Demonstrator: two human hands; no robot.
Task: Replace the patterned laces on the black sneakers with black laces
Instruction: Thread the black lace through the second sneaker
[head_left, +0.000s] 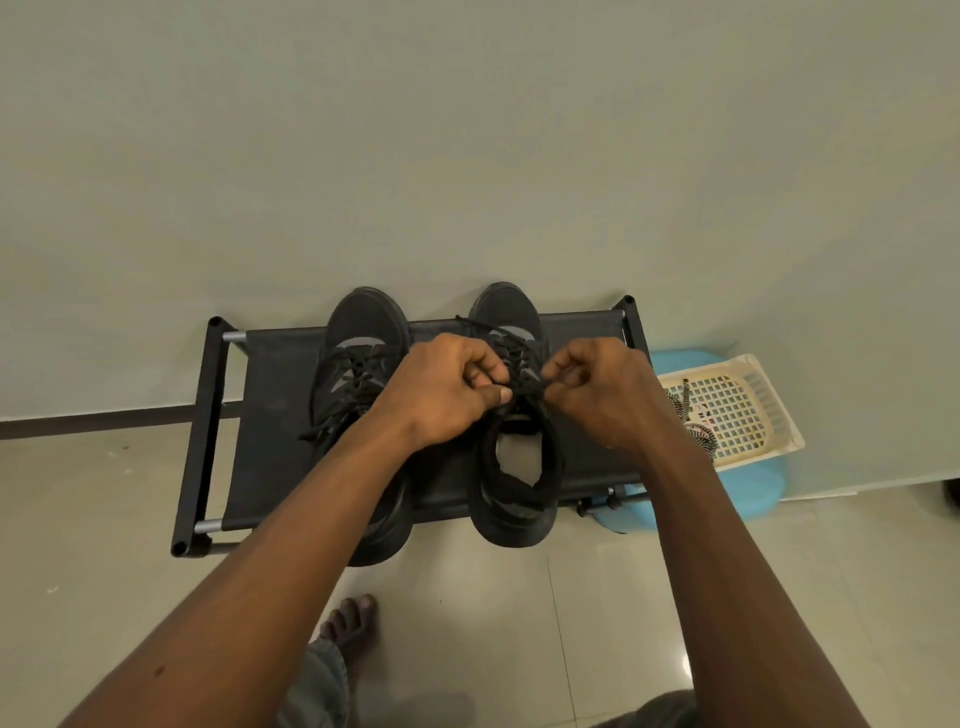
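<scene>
Black lace (525, 387) over the tongue of the right sneaker (511, 312), standing on the black rack (270, 415) beside the left sneaker (363, 322). Pinched from both sides: left hand (447, 395) with thumb against curled fingers, right hand (597, 395) likewise, both arms stretched forward. Patterned laces (698, 434) lying in the cream basket (753, 415) at right. Coloured print under its mesh too small to read.

Hands (447, 397) (597, 400) at black lace (525, 387) of sneaker (508, 312)
</scene>
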